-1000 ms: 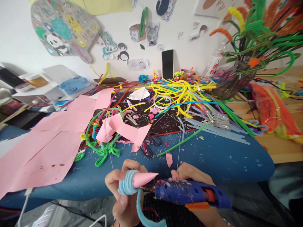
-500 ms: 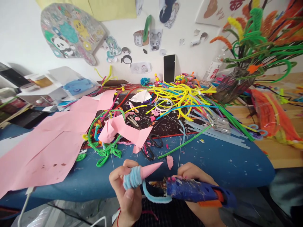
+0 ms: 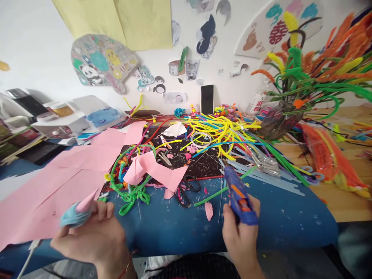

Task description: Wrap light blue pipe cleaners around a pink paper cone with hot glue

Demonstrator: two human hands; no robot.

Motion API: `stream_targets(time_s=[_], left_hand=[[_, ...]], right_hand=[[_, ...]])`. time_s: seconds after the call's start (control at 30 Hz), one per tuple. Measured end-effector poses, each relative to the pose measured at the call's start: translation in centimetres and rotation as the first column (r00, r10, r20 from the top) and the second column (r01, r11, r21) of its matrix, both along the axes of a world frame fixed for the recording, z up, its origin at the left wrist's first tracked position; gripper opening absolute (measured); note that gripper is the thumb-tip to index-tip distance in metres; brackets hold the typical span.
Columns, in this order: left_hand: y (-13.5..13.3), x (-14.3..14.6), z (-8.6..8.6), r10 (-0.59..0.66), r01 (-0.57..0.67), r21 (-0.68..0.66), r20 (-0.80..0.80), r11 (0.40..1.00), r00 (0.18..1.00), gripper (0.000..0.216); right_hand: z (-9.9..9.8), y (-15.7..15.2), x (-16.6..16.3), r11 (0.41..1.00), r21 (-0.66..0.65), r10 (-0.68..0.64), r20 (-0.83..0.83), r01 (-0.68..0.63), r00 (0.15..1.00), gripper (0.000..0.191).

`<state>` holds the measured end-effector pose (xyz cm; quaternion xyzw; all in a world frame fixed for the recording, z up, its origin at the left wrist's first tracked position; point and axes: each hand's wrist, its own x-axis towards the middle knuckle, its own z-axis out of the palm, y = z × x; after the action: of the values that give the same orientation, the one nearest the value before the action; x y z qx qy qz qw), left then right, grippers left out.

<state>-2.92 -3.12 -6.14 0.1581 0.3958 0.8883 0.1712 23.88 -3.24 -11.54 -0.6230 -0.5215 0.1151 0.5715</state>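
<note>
My left hand [image 3: 93, 236] is closed round a pink paper cone [image 3: 78, 211] whose base is wrapped in light blue pipe cleaner. It holds the cone low at the left, over the pink paper sheets [image 3: 55, 186]. My right hand [image 3: 240, 232] grips a blue glue gun [image 3: 238, 195] with orange trigger, its nozzle pointing away toward the table. Black-handled scissors [image 3: 186, 188] lie between my hands on the blue cloth.
A heap of yellow and coloured pipe cleaners [image 3: 221, 130] covers the middle of the table. Green twisted pipe cleaners [image 3: 130, 193] lie by a folded pink paper. A phone [image 3: 207, 99] leans on the wall. A vase of pipe-cleaner flowers [image 3: 293, 97] stands at the right.
My hands have moved apart: the left carried the cone out to the left, the right swung the glue gun up and away so its nozzle points toward the table. The camera tilted up.
</note>
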Motion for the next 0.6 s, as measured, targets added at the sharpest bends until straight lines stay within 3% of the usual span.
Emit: stream_targets(time_s=[0.1,0.2,0.27,0.4,0.53,0.6], left_hand=[[0.2,3.1,0.8,-0.145,0.147,-0.024,0.092,0.989,0.985,0.014],[0.4,6.8,0.8,-0.323,0.329,-0.059,0.090,0.942,0.942,0.023],[0.4,8.4,0.5,-0.409,0.411,-0.069,0.035,0.909,0.912,0.030],[0.0,9.2,-0.8,-0.510,0.503,-0.093,-0.107,0.860,0.853,0.031],[-0.8,9.7,-1.8,-0.584,0.558,-0.174,-0.200,0.811,0.787,0.030],[-1.2,10.4,-1.6,-0.583,0.546,-0.208,-0.220,0.811,0.782,0.028]], right_hand=[[0.4,1.5,-1.2,0.998,0.061,-0.007,0.445,-0.023,0.895,0.032],[0.4,2.5,-2.2,0.997,-0.012,0.064,0.678,-0.076,0.732,0.043],[0.4,2.5,-2.4,0.987,-0.030,0.135,0.684,-0.158,0.717,0.051],[1.1,1.7,-1.6,0.926,-0.001,0.333,0.478,-0.378,0.813,0.049],[3.1,0.9,-0.1,0.875,0.192,0.354,0.371,-0.444,0.858,0.039],[4.3,0.8,0.5,0.815,0.307,0.369,0.377,-0.490,0.850,0.030]])
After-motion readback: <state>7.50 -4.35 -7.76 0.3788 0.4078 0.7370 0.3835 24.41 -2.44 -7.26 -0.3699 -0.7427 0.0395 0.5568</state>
